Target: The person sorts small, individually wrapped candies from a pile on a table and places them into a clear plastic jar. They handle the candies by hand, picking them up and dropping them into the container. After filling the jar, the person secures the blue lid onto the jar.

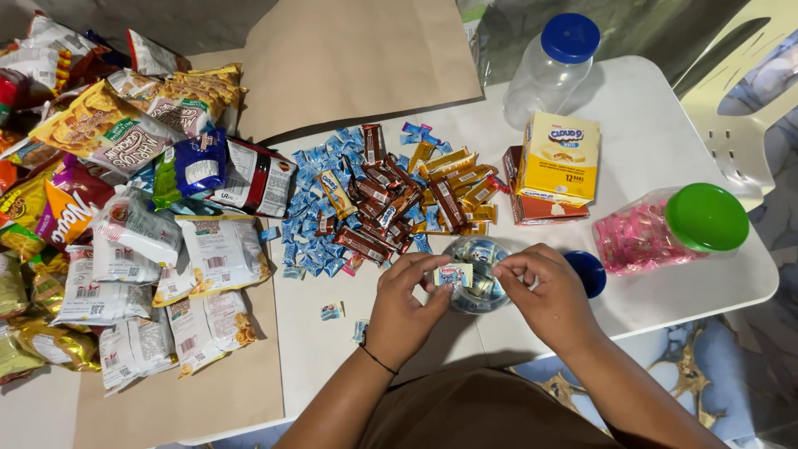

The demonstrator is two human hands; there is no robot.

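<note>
My left hand (pixel 406 306) and my right hand (pixel 544 291) pinch the two ends of a small white and blue wrapped candy (pixel 454 273). They hold it just above the mouth of an open clear plastic jar (pixel 478 295) with several wrapped sweets inside. The jar's blue lid (pixel 590 273) lies on the white table (pixel 665 133) right of my right hand. Beyond the jar lies a heap of blue wrapped candies (pixel 314 220) and brown and gold chocolate bars (pixel 399 195).
Many snack bags (pixel 125 216) cover the left side on brown paper (pixel 349 58). A yellow box (pixel 561 156) sits on a red box. A pink-filled jar with a green lid (pixel 669 226) lies at right; a clear jar with a blue lid (pixel 553 66) stands behind. Two loose candies (pixel 332 311) lie near my left wrist.
</note>
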